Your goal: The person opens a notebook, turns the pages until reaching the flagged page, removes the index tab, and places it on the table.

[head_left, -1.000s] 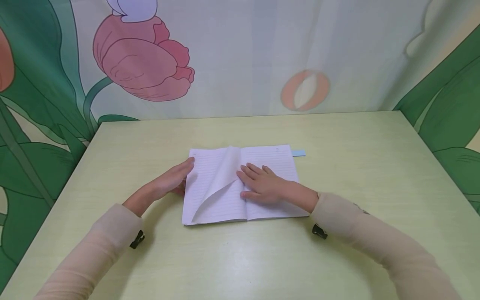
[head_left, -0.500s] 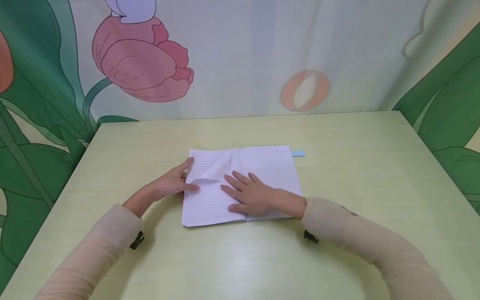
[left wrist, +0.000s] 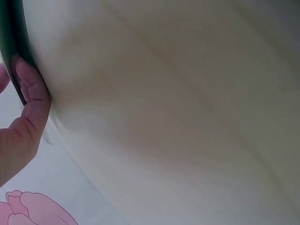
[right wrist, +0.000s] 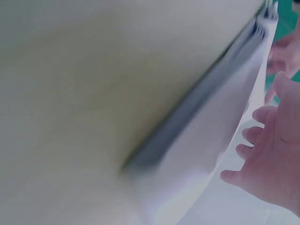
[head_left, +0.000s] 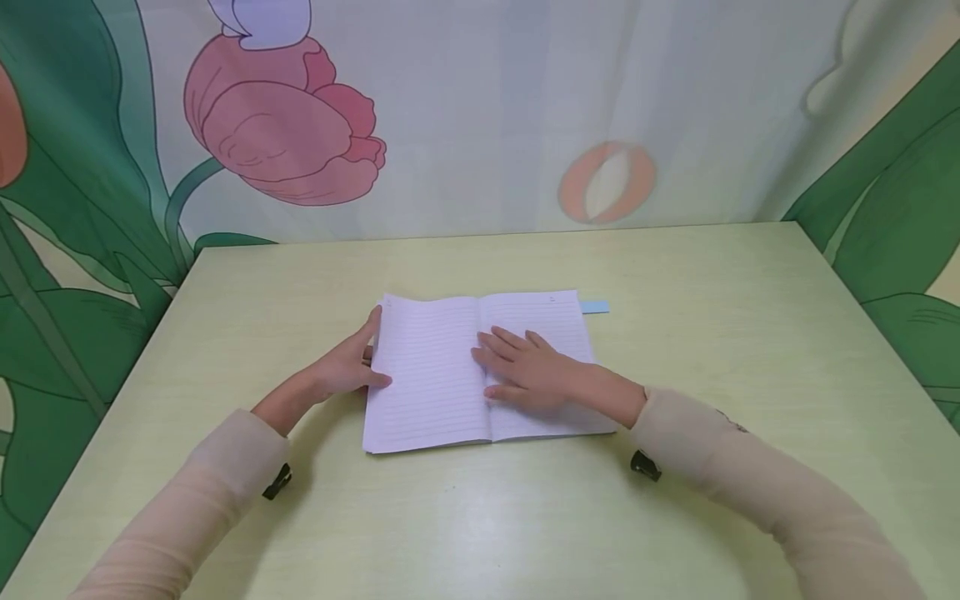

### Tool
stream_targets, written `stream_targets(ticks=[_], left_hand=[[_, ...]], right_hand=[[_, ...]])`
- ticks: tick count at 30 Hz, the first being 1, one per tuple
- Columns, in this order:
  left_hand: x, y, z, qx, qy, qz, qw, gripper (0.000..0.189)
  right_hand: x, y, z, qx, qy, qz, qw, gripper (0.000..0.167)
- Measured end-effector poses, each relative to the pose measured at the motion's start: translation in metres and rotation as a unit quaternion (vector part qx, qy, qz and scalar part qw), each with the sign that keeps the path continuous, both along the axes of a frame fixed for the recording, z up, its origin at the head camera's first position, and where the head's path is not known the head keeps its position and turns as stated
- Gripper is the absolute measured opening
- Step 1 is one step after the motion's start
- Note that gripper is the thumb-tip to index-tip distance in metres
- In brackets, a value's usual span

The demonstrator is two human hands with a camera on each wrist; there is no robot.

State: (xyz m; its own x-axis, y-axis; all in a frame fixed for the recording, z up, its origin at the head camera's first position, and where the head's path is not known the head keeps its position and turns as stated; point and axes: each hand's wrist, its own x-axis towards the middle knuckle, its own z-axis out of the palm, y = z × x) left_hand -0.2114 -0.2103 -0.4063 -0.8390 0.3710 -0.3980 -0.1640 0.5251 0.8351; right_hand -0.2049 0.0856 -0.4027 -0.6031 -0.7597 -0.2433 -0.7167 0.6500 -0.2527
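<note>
A lined notebook [head_left: 427, 383] is lying open near the middle of a pale worktop [head_left: 480, 525], its two pages spreading left and right of a central fold. A person's left hand [head_left: 341, 364] is holding the notebook's left edge: the thumb is resting on top of the left page while the other fingers are wrapping round the edge, some of them hidden, so the hand is clamping the paper between thumb and fingers. The right hand [head_left: 536, 372] is lying palm down on the right page, its fingers straight and a little apart, gripping nothing, with the fingertips reaching the central fold. A short light-blue tab [head_left: 596, 307] is sticking out past the far right corner of the notebook. Both arms are coming in from the near side in pale sleeves [head_left: 720, 454], and a small black object is showing under the left cuff [head_left: 277, 482] and another under the right. Beyond the worktop, a backdrop printed with a large pink flower [head_left: 281, 133] is hanging. The person seems to be leafing through the notebook, and the step in hand looks like settling a page on the left side. The next move probably calls for the right fingers lifting just one sheet from the right side, while the left hand is steadying the edge.
</note>
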Motion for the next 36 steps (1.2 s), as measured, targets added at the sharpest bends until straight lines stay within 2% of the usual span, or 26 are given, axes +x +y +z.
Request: stream_targets(ticks=[7, 12, 17, 22, 26, 36], left_hand=[[0.000, 0.000, 0.001, -0.026, 0.002, -0.005, 0.9997, 0.104], [-0.001, 0.000, 0.000, -0.040, 0.006, -0.012, 0.9991, 0.102], [0.000, 0.001, 0.000, -0.043, 0.002, -0.010, 0.9990, 0.100], [0.000, 0.001, 0.001, -0.044, 0.002, -0.012, 0.9989, 0.099], [0.000, 0.001, 0.001, -0.048, 0.005, -0.014, 0.9988, 0.099], [0.000, 0.001, 0.001, -0.050, 0.004, -0.014, 0.9986, 0.097]], right_hand=[[-0.027, 0.034, -0.004, -0.020, 0.019, -0.054, 0.9982, 0.061], [-0.044, 0.055, -0.006, -0.011, 0.036, -0.086, 0.9956, 0.061], [-0.055, 0.072, -0.009, 0.004, 0.043, -0.120, 0.9918, 0.060], [-0.059, 0.081, -0.013, 0.017, 0.035, -0.138, 0.9897, 0.060], [-0.059, 0.080, -0.014, 0.026, 0.029, -0.137, 0.9898, 0.063], [-0.048, 0.079, -0.013, 0.038, 0.026, -0.129, 0.9906, 0.064]])
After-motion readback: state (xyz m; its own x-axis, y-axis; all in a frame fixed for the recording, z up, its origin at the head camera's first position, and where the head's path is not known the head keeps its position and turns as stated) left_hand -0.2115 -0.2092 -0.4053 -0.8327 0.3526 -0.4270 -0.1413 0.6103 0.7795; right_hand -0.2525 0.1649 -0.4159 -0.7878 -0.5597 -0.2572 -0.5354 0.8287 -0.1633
